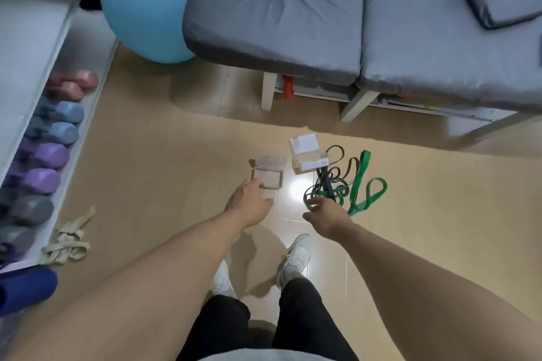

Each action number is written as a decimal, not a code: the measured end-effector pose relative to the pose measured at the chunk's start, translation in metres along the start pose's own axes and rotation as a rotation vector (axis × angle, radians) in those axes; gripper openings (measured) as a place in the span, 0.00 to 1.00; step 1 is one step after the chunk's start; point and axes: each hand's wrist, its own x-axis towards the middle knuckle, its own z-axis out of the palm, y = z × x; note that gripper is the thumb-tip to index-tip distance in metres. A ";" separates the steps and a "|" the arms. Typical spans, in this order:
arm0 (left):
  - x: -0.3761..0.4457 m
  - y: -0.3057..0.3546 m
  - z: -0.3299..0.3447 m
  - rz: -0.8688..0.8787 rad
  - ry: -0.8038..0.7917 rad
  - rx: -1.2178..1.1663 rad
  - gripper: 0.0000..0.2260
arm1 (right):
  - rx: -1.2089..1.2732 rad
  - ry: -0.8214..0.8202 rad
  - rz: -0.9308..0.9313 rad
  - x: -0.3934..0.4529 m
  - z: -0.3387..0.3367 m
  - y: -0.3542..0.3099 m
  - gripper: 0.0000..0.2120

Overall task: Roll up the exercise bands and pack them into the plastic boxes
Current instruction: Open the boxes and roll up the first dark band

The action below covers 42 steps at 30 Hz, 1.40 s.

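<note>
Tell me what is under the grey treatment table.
Under the treatment table: pale wooden legs, a crossbar, and a red object hanging near the left leg. Part of a blue exercise ball tucks beneath its corner. Further back, the padding hides everything.

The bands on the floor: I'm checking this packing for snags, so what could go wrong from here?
1. The green band and the dark band lie tangled, so lifting with the right hand may drag both.
2. The dark band touches the right plastic box; pulling could tip it.
3. The cream bands by the shelf may be overlooked.
</note>
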 end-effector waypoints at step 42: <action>0.516 -0.239 0.365 0.283 0.070 0.522 0.29 | -0.729 0.625 -0.216 0.634 0.144 0.219 0.11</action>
